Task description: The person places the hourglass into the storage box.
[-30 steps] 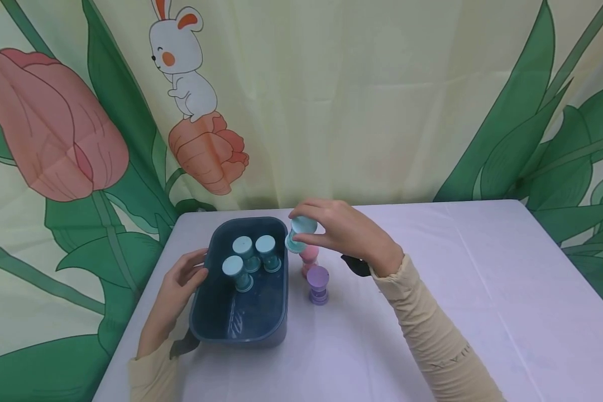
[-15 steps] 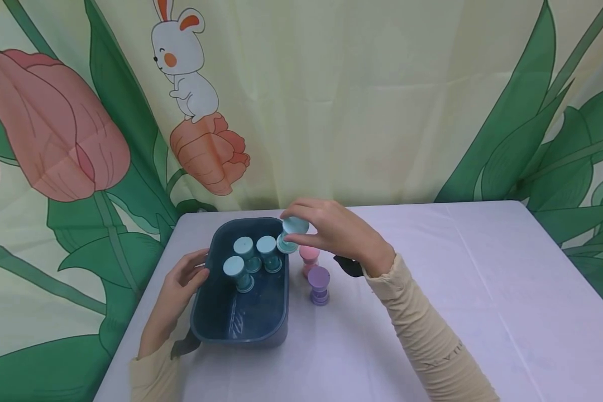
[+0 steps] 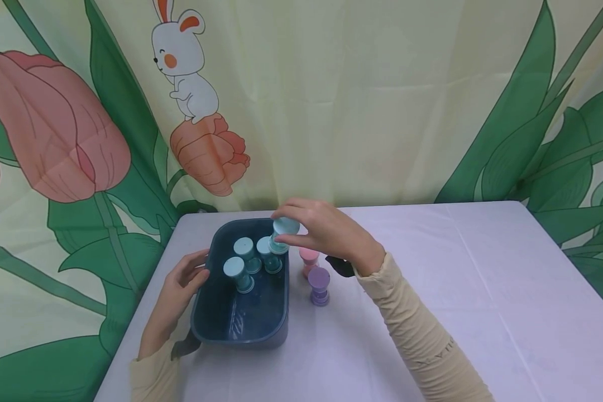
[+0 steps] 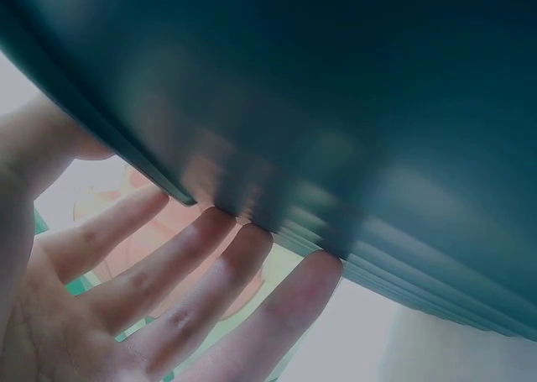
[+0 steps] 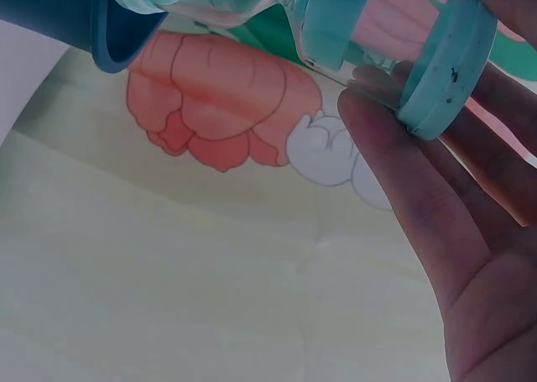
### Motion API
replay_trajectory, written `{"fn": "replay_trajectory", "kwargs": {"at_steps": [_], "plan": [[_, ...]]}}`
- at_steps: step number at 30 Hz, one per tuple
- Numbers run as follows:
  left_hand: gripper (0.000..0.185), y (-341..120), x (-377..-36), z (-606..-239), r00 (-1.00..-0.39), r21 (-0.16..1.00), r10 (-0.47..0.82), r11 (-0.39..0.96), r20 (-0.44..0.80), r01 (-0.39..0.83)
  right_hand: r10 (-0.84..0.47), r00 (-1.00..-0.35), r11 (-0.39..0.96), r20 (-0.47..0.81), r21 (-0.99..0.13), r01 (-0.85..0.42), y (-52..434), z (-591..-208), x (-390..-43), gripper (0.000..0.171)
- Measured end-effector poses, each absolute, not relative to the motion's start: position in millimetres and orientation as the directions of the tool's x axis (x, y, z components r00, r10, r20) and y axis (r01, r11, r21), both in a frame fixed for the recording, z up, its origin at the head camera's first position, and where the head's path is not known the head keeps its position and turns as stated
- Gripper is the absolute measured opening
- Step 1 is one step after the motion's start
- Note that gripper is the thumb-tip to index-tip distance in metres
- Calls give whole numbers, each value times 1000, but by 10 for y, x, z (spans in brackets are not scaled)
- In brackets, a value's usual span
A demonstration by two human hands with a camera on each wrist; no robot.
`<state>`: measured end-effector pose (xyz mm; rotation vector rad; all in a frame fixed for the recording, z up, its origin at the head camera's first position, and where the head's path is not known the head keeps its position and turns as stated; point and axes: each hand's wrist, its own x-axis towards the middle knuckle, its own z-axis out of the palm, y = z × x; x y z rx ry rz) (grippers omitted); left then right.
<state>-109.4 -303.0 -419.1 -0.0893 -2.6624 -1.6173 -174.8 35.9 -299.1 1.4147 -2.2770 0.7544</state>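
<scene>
The right hand pinches a small light-blue hourglass-shaped plastic timer by its top cap, thumb and fingers curled round it, and holds it over the far right corner of the dark blue-grey oblong plastic tub, tilted a little; in the right wrist view the timer's clear waist and blue end discs lie right against the fingertips. The left hand rests on the tub's left wall, fingers straight and spread flat against the ribbed outside just under the rim. Inside the tub three more light-blue timers stand upright in a cluster at the far end. Just beside the tub's right wall, on the pale lilac tablecloth, stand a pink timer and a purple timer, close together.
</scene>
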Motion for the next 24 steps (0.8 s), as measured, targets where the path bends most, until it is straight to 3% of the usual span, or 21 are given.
{"fn": "replay_trajectory", "kwargs": {"at_steps": [10, 19, 24], "plan": [[50, -3022, -1088, -4186, -998, 888, 37, 457, 44, 56, -723, -447, 339, 527, -294, -894, 271, -3048, -1747, 35], [50, -3019, -1088, -4181, -998, 887, 35, 459, 45, 56, -748, -494, 375, 443, -330, -866, 198, -3137, -1743, 35], [51, -3014, -1086, -4178, -999, 885, 32, 463, 38, 48, -759, -482, 363, 439, -329, -872, 149, -3204, -1754, 35]]}}
